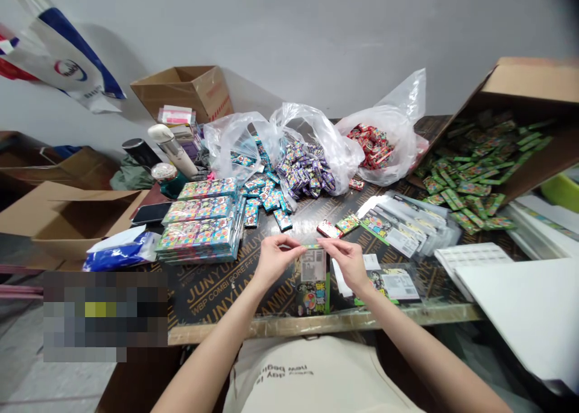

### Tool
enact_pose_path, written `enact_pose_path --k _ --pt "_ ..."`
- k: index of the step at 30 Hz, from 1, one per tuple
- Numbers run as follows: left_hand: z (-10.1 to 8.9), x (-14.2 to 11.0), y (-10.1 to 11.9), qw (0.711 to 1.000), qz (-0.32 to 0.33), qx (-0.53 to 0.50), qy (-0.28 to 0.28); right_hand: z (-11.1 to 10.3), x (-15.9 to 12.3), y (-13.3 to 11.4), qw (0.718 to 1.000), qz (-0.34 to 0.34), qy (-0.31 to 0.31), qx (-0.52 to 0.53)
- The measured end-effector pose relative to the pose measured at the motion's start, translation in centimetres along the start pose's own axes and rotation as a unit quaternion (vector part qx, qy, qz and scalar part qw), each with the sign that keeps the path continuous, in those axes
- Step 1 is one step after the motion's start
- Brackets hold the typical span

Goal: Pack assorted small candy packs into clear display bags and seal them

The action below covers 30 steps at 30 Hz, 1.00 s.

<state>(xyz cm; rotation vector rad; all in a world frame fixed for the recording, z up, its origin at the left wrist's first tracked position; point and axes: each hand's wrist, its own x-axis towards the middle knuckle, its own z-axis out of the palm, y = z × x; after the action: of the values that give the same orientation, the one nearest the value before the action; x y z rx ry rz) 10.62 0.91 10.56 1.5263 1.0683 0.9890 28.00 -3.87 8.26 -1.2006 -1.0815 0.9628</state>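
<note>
My left hand (pixel 277 259) and my right hand (pixel 350 263) meet at the table's front, thumbs and fingers pinched on the top edge of a printed packet (pixel 312 283). The packet is black and green with a white label panel, and it hangs or lies toward me. A thin green strip shows between my fingertips; whether it is a separate piece I cannot tell. Just beyond my hands lie a red small box (pixel 329 229) and a green small box (pixel 348 223). Beside my right wrist, another printed packet (pixel 398 283) lies partly under white paper (pixel 340 277).
Stacked wrapped multipacks (pixel 199 229) stand at left. Plastic bags hold blue boxes (pixel 266 196), purple boxes (pixel 307 169) and red boxes (pixel 371 146). A tilted carton (pixel 534 78) spills green boxes (pixel 474 184) at right, near fanned clear sleeves (pixel 420 226). The table's front edge (pixel 217 331) is taped.
</note>
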Motion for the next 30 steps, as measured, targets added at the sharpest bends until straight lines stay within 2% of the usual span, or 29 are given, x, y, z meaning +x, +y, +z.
enact_pose_path --k 3,6,10,15,19,21,22,24,27,30 --pt "-0.3 1.1 0.0 0.997 -0.047 -0.04 -0.053 -0.1 0.5 -0.3 1.0 0.028 -0.01 -0.01" --pt "-0.3 1.5 0.3 0.994 -0.039 -0.042 -0.09 -0.2 1.0 -0.8 0.999 0.034 -0.034 -0.007" --pt "-0.1 0.8 0.7 0.991 0.078 0.079 -0.068 -0.6 1.0 -0.9 0.998 0.006 -0.045 -0.043" --pt "0.0 0.0 0.5 0.951 0.217 0.197 -0.1 -1.1 0.2 -0.7 0.991 -0.064 -0.055 -0.104" --pt "0.1 0.4 0.4 0.933 0.229 0.239 -0.142 -2.6 0.3 -0.3 0.979 -0.1 -0.121 -0.132" --pt "0.0 0.5 0.5 0.921 0.221 0.277 -0.163 -4.2 0.9 0.5 0.976 -0.095 -0.101 -0.17" --pt "0.0 0.6 0.6 0.916 0.218 0.292 -0.169 -5.2 1.3 1.2 0.971 -0.094 -0.075 -0.209" --pt "0.0 0.5 0.7 0.913 0.211 0.302 -0.173 -7.0 2.0 2.8 0.941 -0.081 -0.04 -0.326" --pt "0.2 0.5 0.7 0.925 0.194 0.278 -0.173 -8.4 2.5 5.7 0.883 -0.043 -0.079 -0.461" --pt "0.6 0.4 0.5 0.937 0.179 0.258 -0.151 -8.1 2.4 7.7 0.868 -0.028 -0.105 -0.485"
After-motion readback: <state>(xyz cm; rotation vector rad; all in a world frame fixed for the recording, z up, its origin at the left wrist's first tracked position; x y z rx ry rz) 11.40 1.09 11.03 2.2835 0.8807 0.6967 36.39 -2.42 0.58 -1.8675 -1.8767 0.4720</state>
